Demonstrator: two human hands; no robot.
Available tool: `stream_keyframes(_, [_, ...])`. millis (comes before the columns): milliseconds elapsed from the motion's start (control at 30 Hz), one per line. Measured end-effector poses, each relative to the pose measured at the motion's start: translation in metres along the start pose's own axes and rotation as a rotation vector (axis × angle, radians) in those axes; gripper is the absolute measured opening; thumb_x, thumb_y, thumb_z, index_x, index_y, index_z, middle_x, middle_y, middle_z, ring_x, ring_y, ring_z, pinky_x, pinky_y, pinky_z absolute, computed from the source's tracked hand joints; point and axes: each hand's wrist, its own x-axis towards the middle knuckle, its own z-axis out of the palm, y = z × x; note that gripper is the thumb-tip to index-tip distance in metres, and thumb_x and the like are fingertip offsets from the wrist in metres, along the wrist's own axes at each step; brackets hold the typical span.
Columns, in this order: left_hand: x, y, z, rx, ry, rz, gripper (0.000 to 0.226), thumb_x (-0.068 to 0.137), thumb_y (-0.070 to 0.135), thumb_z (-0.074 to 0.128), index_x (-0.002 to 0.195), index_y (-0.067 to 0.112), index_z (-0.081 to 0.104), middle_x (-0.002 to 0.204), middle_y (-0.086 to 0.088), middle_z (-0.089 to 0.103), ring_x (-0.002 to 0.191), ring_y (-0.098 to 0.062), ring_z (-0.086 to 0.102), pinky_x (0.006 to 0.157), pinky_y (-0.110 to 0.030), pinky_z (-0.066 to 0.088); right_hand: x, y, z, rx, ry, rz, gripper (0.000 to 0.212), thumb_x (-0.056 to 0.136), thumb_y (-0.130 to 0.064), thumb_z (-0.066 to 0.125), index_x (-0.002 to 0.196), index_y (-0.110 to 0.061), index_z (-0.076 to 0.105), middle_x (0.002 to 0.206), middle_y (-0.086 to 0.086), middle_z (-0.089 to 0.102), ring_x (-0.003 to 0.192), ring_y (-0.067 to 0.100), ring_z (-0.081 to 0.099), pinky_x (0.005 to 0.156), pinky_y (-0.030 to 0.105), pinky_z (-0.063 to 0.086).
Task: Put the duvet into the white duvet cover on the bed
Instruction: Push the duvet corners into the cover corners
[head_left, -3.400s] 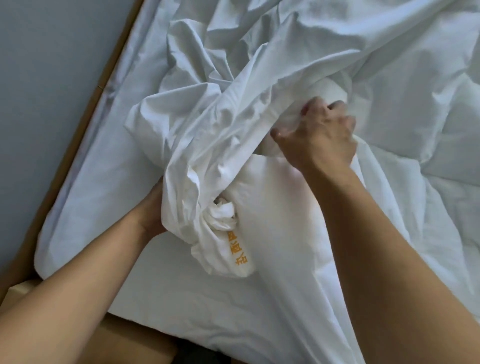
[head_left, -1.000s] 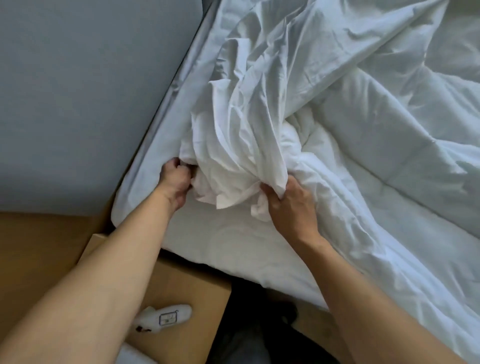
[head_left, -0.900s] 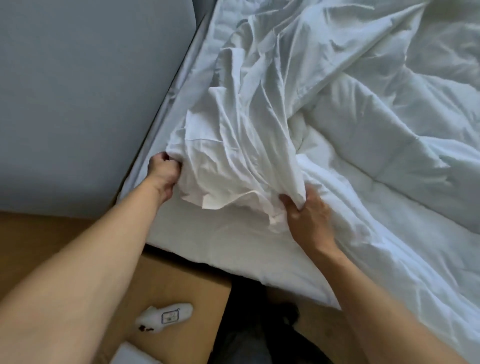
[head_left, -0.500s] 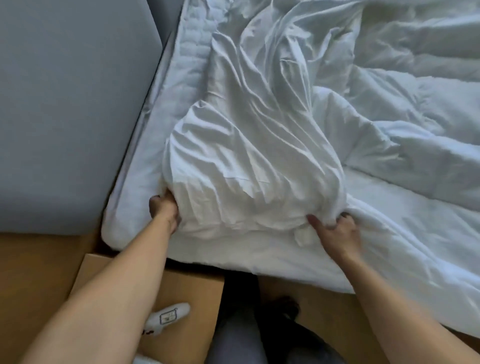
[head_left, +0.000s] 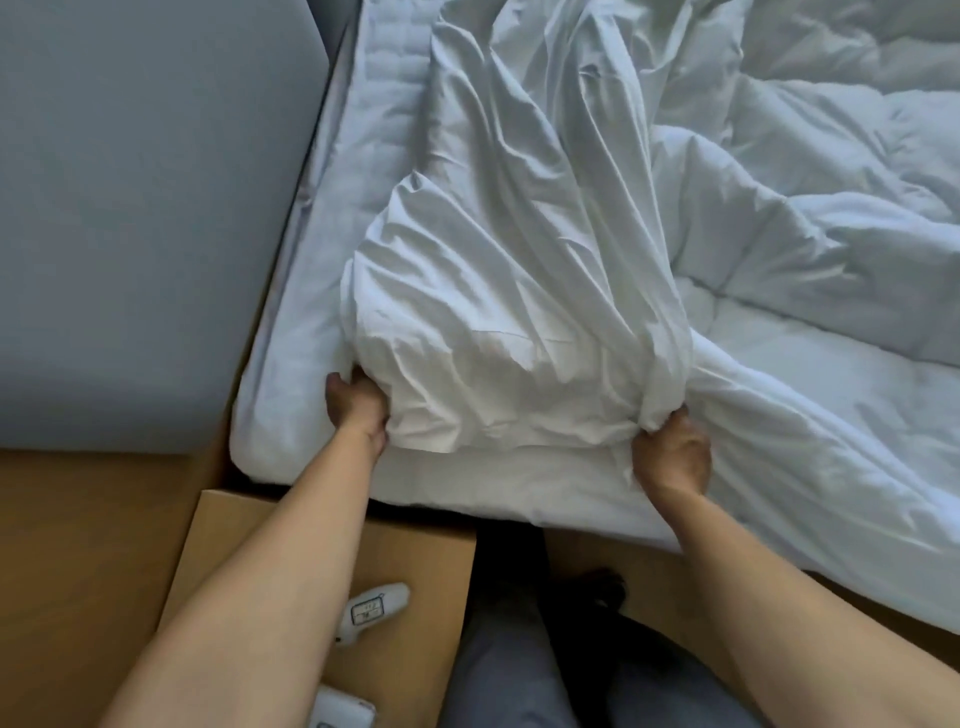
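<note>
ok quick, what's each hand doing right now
left hand: gripping the near left corner of the duvet cover
right hand: gripping the bunched near right edge of the duvet cover

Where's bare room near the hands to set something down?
Free: the mattress strip between the grey panel and the bunched duvet cover; the brown box top right of the white handheld device. Crowded: the cover between left hand and right hand, and the duvet beyond.

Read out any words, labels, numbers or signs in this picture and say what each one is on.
Small white handheld device on the tan wooden stand: dark-framed square label, too blurred to read.
Crumpled white duvet cover: no print visible.
</note>
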Motion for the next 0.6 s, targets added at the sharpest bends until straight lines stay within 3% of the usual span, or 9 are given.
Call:
stream_keyframes(67, [0.019, 0.009, -0.017, 0.007, 0.007, 0.043, 0.015, 0.098, 0.024, 0.053, 0.101, 0.011, 0.057, 0.104, -0.012, 0.063, 0.092, -0.021, 0.056, 0.080, -0.032, 0.047, 0.017, 0.032, -0.024, -0.121, 0.021, -0.052, 0.030, 0.089, -0.019, 0.054, 0.118, -0.012, 0.060, 0.106, 0.032, 0.066, 0.094, 0.052, 0.064, 0.075, 0.046, 0.048])
stream_keyframes(167, [0.040, 0.027, -0.034, 0.043, -0.039, 0.093, 0.020, 0.095, 0.027, 0.059, 0.079, 0.019, 0.050, 0.084, -0.004, 0.057, 0.082, -0.018, 0.053, 0.071, -0.033, 0.046, 0.042, 0.062, -0.058, -0.180, 0.055, -0.029, 0.024, 0.090, -0.020, 0.054, 0.111, -0.011, 0.062, 0.104, 0.034, 0.066, 0.091, 0.053, 0.063, 0.073, 0.046, 0.046])
stream_keyframes(233, [0.045, 0.042, -0.042, 0.031, -0.060, 0.087, 0.029, 0.095, 0.027, 0.065, 0.073, 0.023, 0.046, 0.081, 0.002, 0.055, 0.079, -0.019, 0.055, 0.068, -0.037, 0.054, 0.051, 0.082, -0.083, -0.179, 0.096, 0.020, 0.021, 0.089, -0.017, 0.055, 0.106, -0.007, 0.062, 0.101, 0.035, 0.065, 0.090, 0.053, 0.062, 0.073, 0.048, 0.046])
stream_keyframes(333, [0.046, 0.054, -0.049, 0.070, -0.031, 0.102, 0.025, 0.089, 0.026, 0.073, 0.074, 0.020, 0.053, 0.089, -0.010, 0.061, 0.081, -0.023, 0.059, 0.061, -0.043, 0.059, 0.062, 0.113, -0.118, -0.154, 0.101, 0.146, 0.020, 0.088, -0.017, 0.061, 0.104, -0.005, 0.060, 0.094, 0.030, 0.064, 0.086, 0.048, 0.062, 0.074, 0.050, 0.052])
stream_keyframes(400, [0.039, 0.047, -0.046, 0.096, 0.005, 0.095, 0.023, 0.087, 0.027, 0.074, 0.076, 0.017, 0.056, 0.091, -0.012, 0.062, 0.082, -0.025, 0.061, 0.067, -0.054, 0.061, 0.065, 0.116, -0.129, -0.134, 0.080, 0.252, 0.027, 0.089, -0.022, 0.064, 0.109, -0.005, 0.058, 0.098, 0.028, 0.062, 0.092, 0.048, 0.062, 0.080, 0.055, 0.053])
stream_keyframes(467, [0.028, 0.034, -0.039, 0.118, 0.032, 0.061, 0.024, 0.088, 0.030, 0.071, 0.079, 0.015, 0.055, 0.095, -0.013, 0.064, 0.089, -0.029, 0.064, 0.080, -0.060, 0.059, 0.053, 0.097, -0.121, -0.176, 0.124, 0.298, 0.038, 0.088, -0.024, 0.065, 0.116, -0.004, 0.051, 0.116, 0.031, 0.056, 0.108, 0.050, 0.055, 0.094, 0.060, 0.046])
stream_keyframes(533, [0.019, 0.024, -0.036, 0.127, 0.021, 0.037, 0.025, 0.089, 0.037, 0.069, 0.091, 0.015, 0.057, 0.108, -0.015, 0.067, 0.102, -0.035, 0.066, 0.088, -0.057, 0.057, 0.021, 0.067, -0.096, -0.176, 0.355, 0.060, 0.044, 0.081, -0.019, 0.063, 0.118, -0.002, 0.047, 0.126, 0.030, 0.047, 0.117, 0.049, 0.045, 0.100, 0.059, 0.033])
stream_keyframes(600, [0.013, 0.018, -0.036, 0.098, -0.017, 0.008, 0.030, 0.089, 0.040, 0.070, 0.101, 0.014, 0.061, 0.111, -0.015, 0.068, 0.100, -0.035, 0.068, 0.081, -0.056, 0.060, -0.036, 0.023, -0.057, -0.079, 0.493, -0.440, 0.043, 0.077, -0.021, 0.062, 0.117, -0.008, 0.052, 0.123, 0.023, 0.051, 0.114, 0.044, 0.049, 0.099, 0.052, 0.033])
